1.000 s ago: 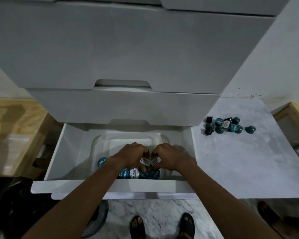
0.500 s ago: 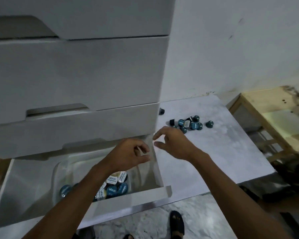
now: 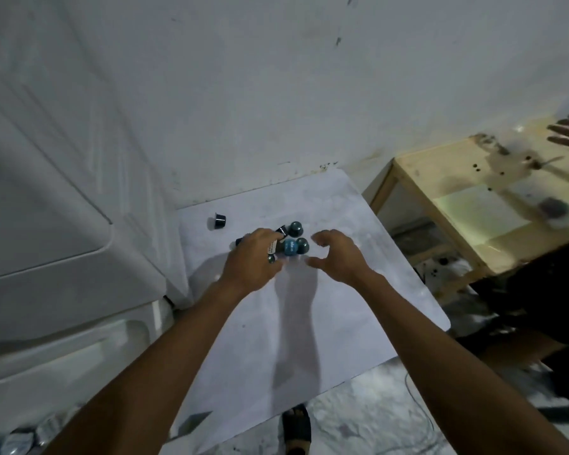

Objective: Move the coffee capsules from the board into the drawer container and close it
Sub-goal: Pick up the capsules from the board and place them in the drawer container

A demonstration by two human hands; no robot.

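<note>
Left hand (image 3: 252, 261): fingers curled down onto the small teal and black coffee capsules (image 3: 291, 246), grasping those on its side of the cluster (count hidden).
Right hand (image 3: 337, 257): released, fingers and thumb spread claw-like just right of that grip, holding nothing.
Lone black capsule (image 3: 218, 221): beyond the grip, apart from the cluster.
White marbled board (image 3: 309, 323): under both hands, bearing these capsules.
White open drawer (image 3: 79, 356): left of the grip, nearer, blurred.
</note>
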